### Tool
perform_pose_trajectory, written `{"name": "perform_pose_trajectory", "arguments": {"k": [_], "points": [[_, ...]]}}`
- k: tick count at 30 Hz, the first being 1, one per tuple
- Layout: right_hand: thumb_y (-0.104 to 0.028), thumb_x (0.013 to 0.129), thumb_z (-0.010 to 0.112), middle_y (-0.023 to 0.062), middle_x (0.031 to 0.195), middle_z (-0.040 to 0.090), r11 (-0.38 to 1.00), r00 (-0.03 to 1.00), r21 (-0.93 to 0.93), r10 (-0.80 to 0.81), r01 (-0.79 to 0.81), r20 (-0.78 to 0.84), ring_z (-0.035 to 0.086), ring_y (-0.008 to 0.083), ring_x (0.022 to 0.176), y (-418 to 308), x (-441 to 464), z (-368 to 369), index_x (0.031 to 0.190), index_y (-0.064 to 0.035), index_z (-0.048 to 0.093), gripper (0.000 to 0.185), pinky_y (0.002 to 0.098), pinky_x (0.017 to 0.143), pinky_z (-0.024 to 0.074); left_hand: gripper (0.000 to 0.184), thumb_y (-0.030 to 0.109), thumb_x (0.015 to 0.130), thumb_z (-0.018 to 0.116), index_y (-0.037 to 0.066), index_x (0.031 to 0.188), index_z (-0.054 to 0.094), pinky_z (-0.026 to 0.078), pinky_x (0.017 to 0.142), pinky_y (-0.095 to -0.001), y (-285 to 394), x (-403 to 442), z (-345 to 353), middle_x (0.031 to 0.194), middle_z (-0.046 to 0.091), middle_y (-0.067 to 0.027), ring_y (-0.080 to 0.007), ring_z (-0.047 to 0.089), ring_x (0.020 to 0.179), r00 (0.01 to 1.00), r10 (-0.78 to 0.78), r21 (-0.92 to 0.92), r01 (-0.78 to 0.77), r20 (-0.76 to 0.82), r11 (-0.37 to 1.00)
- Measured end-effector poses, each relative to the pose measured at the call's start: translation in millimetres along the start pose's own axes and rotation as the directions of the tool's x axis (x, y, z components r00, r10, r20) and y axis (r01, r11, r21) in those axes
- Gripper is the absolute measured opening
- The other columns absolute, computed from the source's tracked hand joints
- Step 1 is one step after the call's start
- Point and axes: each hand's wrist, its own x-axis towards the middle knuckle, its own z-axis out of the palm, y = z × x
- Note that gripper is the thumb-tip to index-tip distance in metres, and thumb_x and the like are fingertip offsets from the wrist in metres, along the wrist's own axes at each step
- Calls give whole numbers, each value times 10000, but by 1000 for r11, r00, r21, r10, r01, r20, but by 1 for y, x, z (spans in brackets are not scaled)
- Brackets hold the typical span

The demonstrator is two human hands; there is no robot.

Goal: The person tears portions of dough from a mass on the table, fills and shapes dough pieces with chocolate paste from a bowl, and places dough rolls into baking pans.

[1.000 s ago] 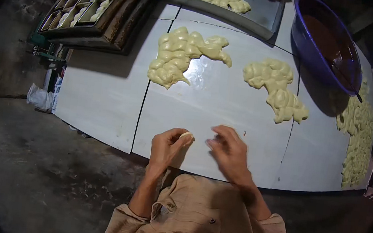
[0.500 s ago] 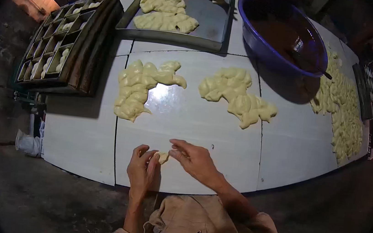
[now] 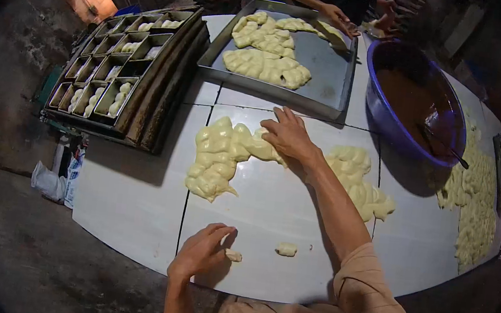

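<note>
My right hand reaches forward onto the right end of a clump of pale yellow dough, fingers spread over its edge. How far the fingertips press into it is hidden. Near the front of the table, my left hand is open, its fingers loosely stretched beside a small scrap of dough. Between the hands and to the right lies a short rolled dough piece. A second dough clump is partly covered by my right forearm.
A metal tray with dough slabs stands at the back, another person's hand over its far corner. Right of it is a purple basin of brown liquid. Stacked molds stand left; many dough pieces cover the right side.
My right hand has moved from beside my left hand forward to the left dough clump. The dough that was at my fingers is gone from them; two small pieces lie on the table. The view has shifted.
</note>
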Motion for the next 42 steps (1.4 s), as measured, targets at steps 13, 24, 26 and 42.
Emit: {"name": "perform_pose_trajectory", "arguments": {"k": [13,24,26,42], "points": [[-354,796,668,171,988,672,783,939,526,217,-331,268,639,244,948,11,7,-40,1147,-37,636,474,347,832,490,774,236,797,769,-4,1437,405,495,900,-428,20,193,-26,1215,600,-220,-353,614,1053,768,269,93,-266,-581,959],[-263,752,733,90,862,661,714,897,558,239,-423,373,616,164,815,0,0,-63,975,-23,676,332,330,725,489,439,350,803,724,67,1137,678,375,829,-464,24,236,-4,854,693,-128,-321,631,881,771,343,250,-243,-537,937],[-268,760,730,78,864,661,743,863,486,245,-460,443,608,162,818,0,0,-67,949,-21,678,315,327,727,486,279,289,831,679,78,1010,717,373,829,-447,24,230,-5,793,702,-114,-302,645,838,729,408,337,-253,-550,907],[-86,871,676,72,1055,665,-102,861,964,433,-247,267,662,132,890,-23,-107,-134,1269,5,564,423,270,780,580,768,395,781,806,3,1378,526,393,1069,-434,104,169,-10,1385,541,-193,-270,478,1324,874,363,-183,-434,-325,882]]}}
